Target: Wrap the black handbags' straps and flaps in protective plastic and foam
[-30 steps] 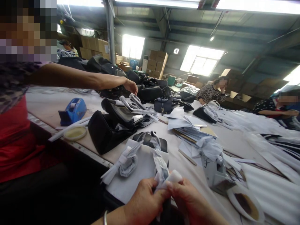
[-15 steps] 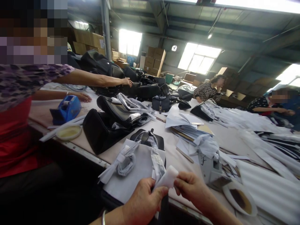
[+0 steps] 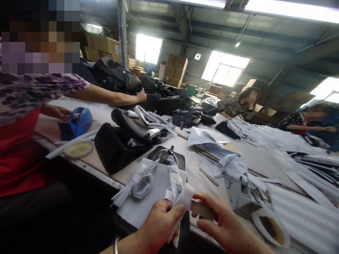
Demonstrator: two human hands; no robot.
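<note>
My left hand (image 3: pixel 161 224) is closed around a strip of white foam wrap (image 3: pixel 186 194), which encloses part of a bag's strap. Beside it my right hand (image 3: pixel 219 218) has thumb and fingers parted, the fingertips close to the foam's right edge; whether they touch it I cannot tell. Under my hands a dark bag (image 3: pixel 180 160) lies at the table's edge, its plastic-wrapped handle showing at the top. A white sheet (image 3: pixel 159 208) covers the bag's front, and on it rests a bundled strap in clear wrapping (image 3: pixel 143 183).
Left of the bag, another black bag (image 3: pixel 111 148) stands near a yellowish tape roll (image 3: pixel 78 149) and a blue tape dispenser (image 3: pixel 81 121). A co-worker's arm (image 3: pixel 111 97) reaches over the table. At right are a grey tape dispenser (image 3: pixel 238 194), another tape roll (image 3: pixel 271 227) and foam sheets (image 3: pixel 304 215).
My right hand has let go of the foam's end and spread its fingers. The foam has shifted slightly left. The co-worker's nearer hand has moved to the blue dispenser.
</note>
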